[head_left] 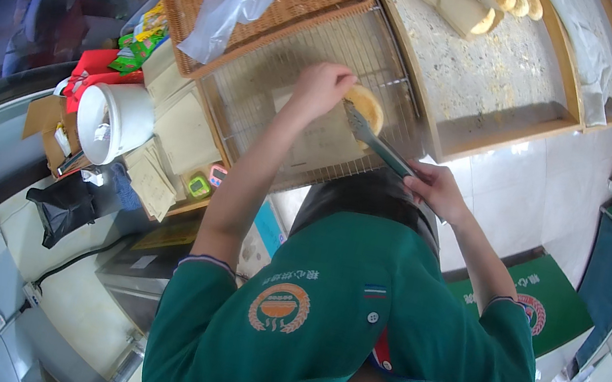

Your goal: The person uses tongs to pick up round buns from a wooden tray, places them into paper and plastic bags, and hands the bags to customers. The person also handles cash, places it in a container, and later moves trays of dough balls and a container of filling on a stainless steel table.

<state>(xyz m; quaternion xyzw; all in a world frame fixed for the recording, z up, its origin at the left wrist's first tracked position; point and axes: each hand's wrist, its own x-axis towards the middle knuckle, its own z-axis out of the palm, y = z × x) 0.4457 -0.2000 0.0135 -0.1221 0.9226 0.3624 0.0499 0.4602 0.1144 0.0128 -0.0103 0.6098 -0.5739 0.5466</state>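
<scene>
Bread (369, 107), pale gold with a smoothly rounded outer edge, is lying above the wire rack (385, 49) against a flat tan paper bag (321, 142); from where I'm standing, I cannot tell whether any of it is sitting inside. The person's right hand (436, 190) is closing its fingers around the dark tongs (383, 149), whose tips are touching the bread. The left hand (320, 91) is bunching its fingers at the bread's left edge, hiding whatever they may be pinching. Bare wires are showing on both sides, giving some room; a wicker tray (303, 22) is bordering the far side, and a wooden-edged tray (494, 81) is walling off the right.
</scene>
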